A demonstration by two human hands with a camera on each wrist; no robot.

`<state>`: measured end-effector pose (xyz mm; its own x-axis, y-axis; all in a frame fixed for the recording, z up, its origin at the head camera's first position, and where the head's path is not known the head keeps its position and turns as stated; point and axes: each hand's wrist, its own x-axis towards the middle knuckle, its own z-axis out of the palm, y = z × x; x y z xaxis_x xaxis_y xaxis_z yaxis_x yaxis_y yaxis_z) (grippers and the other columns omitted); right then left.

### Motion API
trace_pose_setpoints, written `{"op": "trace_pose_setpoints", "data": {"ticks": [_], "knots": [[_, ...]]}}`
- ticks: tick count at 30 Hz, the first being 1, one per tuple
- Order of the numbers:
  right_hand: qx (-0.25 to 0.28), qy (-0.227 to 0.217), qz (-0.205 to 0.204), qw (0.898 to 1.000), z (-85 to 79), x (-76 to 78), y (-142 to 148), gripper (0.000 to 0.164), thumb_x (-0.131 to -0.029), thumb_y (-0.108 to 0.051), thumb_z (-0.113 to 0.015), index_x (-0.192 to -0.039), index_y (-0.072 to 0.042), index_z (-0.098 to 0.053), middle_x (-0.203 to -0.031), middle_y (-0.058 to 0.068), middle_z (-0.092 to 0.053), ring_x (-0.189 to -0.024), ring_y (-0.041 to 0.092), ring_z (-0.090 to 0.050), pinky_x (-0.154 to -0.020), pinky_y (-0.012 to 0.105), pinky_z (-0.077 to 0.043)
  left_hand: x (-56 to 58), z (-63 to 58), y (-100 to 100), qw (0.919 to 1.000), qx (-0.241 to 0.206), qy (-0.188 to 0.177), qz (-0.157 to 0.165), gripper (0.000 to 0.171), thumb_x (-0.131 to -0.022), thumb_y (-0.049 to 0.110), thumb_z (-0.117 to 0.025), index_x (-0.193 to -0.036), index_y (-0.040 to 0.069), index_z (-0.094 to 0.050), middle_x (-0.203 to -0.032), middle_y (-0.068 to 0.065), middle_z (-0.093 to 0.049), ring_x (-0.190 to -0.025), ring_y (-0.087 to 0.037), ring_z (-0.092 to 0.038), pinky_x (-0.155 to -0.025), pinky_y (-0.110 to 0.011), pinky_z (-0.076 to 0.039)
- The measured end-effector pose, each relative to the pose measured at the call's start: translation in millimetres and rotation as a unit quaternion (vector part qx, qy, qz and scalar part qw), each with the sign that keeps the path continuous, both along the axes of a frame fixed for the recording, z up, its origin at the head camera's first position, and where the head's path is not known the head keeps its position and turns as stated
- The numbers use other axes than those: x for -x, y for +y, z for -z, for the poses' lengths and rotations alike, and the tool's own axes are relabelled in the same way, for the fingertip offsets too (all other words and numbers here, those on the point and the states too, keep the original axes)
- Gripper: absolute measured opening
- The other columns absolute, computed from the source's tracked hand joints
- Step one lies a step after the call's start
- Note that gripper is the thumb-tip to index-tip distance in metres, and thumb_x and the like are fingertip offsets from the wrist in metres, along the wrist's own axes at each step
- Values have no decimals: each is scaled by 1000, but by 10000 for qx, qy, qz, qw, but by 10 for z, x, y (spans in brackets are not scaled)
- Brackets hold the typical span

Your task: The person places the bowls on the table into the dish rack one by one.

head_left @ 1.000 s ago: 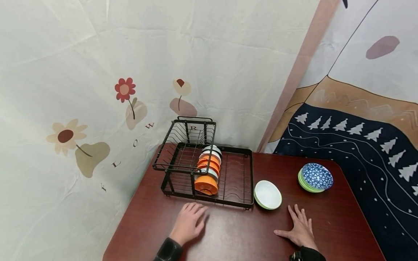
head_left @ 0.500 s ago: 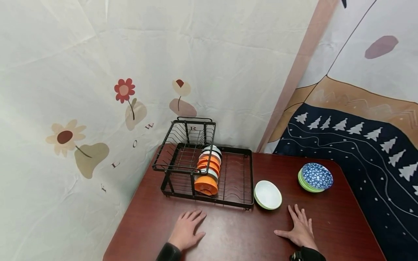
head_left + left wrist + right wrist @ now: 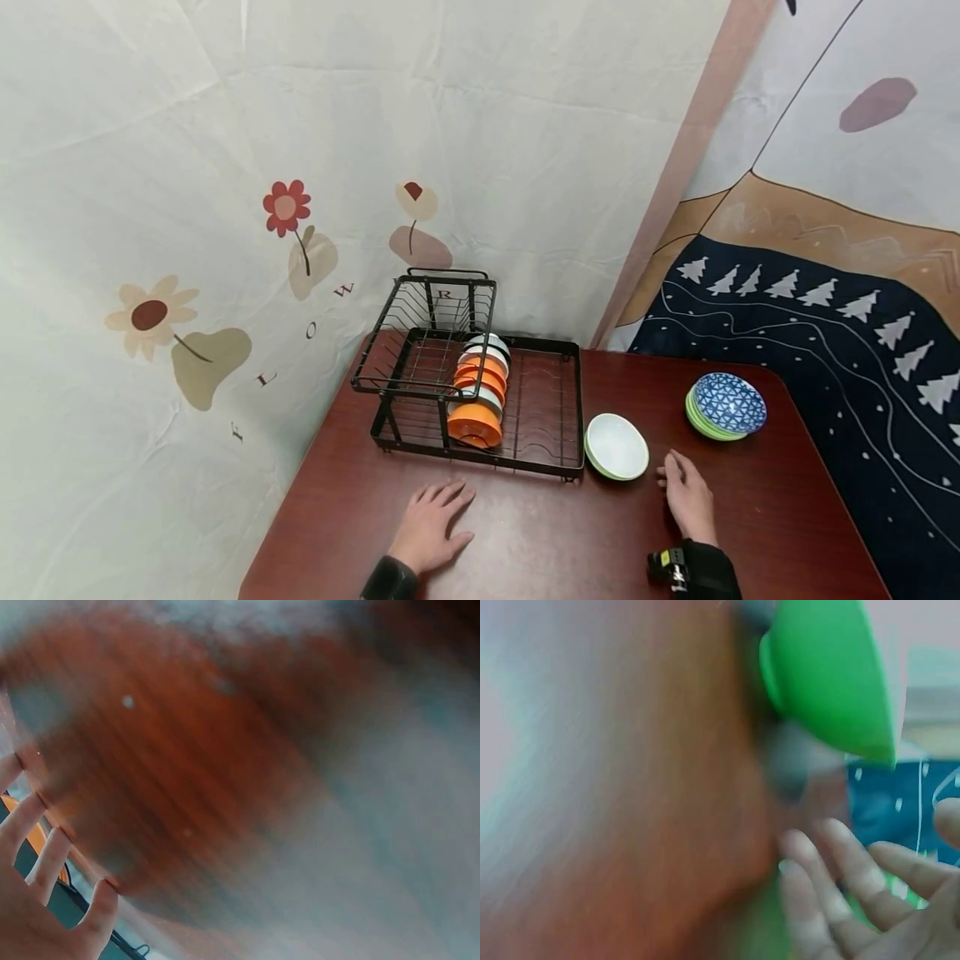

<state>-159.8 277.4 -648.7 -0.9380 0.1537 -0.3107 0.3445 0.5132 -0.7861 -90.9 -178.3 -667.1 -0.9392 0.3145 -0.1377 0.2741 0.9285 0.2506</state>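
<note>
My left hand (image 3: 426,527) lies with fingers spread on the table in front of the dish rack; in the left wrist view its fingertips (image 3: 105,889) touch the tabletop. My right hand (image 3: 688,498) is just right of a white bowl with a green outside (image 3: 617,448), holding nothing, its fingers loosely bent. A small gap parts it from the bowl. In the right wrist view, the green outer wall (image 3: 825,682) stands above my fingers (image 3: 870,881). Farther back on the right, a blue-patterned bowl (image 3: 729,404) sits on top of green ones.
A black two-tier dish rack (image 3: 517,461) stands at the back of the table (image 3: 555,533). In its lower tier a row of orange bowls (image 3: 474,423) and white ones stands on edge. Patterned cloth (image 3: 525,167) hangs behind.
My right hand has lifted from lying spread on the table, turned on its side and moved up beside the white bowl. My left hand has drawn back slightly and settled flat.
</note>
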Motion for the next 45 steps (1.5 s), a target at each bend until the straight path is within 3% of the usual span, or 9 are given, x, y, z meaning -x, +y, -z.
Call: {"op": "trace_pose_setpoints", "data": {"ticks": [2,3,8,11,18,25,33,41,45], "knots": [[40,114,74,9999,-8,67,-115,77,-119,-55,-27,-168,4,-34,-123,33,-71,-95,33,-74,-80,39,-61,-3,2,-2,10000,8,46,3,67,-98,59,-73,-158,32,-62,-164,-1,-61,-151,-32,-56,-124,-63,-45],[-67,136,54,9999,-4,104,-165,79,-118,-57,-30,-166,5,-37,-119,32,-71,-89,32,-73,-75,39,-59,-4,6,-2,10000,15,68,4,67,-98,60,-73,-158,32,-62,-164,-1,-61,-151,-32,-56,-124,-63,-45],[-1104,307,-85,9934,33,186,-321,64,-114,-40,-49,-155,9,-49,-139,40,-64,-116,57,-66,-95,66,-56,-5,29,15,9999,68,103,58,67,-99,62,-71,-159,33,-61,-164,0,-60,-151,-31,-56,-125,-62,-46],[-1491,411,-76,9879,7,193,-372,53,-112,-24,-50,-151,11,-52,-145,42,-60,-124,62,-62,-101,73,-52,-6,24,29,9999,89,73,74,67,-99,62,-70,-159,34,-60,-165,0,-60,-152,-31,-55,-125,-62,-45],[-2234,708,94,9721,-75,203,-402,48,-112,-21,-49,-147,12,-56,-134,44,-65,-105,60,-68,-90,69,-54,-6,-5,22,10000,96,8,8,67,-99,62,-71,-159,34,-61,-165,0,-59,-152,-32,-55,-125,-63,-45],[-2172,711,248,9732,-104,209,-375,47,-113,-18,-47,-146,16,-53,-136,47,-63,-111,62,-66,-97,71,-53,-25,-10,12,10000,43,54,-22,67,-98,60,-72,-158,33,-61,-165,-1,-60,-152,-32,-55,-125,-62,-45],[-2582,608,-98,9641,-93,209,-343,43,-114,-16,-41,-131,21,-57,-112,47,-68,-93,59,-69,-85,69,-57,-26,-19,24,10000,-6,15,-93,66,-98,59,-73,-158,33,-62,-165,-1,-59,-153,-32,-54,-126,-63,-44],[-3133,1566,293,9362,-115,182,-372,37,-114,-17,-46,-124,14,-65,-79,36,-69,-70,51,-64,-67,65,-55,-15,-19,28,10000,5,-18,-87,67,-99,60,-72,-159,33,-61,-166,-1,-59,-153,-32,-54,-126,-63,-43],[-3197,1726,320,9311,-136,169,-361,37,-113,-17,-48,-125,13,-65,-75,33,-68,-66,49,-63,-63,64,-54,-11,-7,22,9999,34,-32,-91,67,-99,61,-72,-159,33,-61,-166,0,-58,-154,-32,-54,-127,-63,-43]]}}
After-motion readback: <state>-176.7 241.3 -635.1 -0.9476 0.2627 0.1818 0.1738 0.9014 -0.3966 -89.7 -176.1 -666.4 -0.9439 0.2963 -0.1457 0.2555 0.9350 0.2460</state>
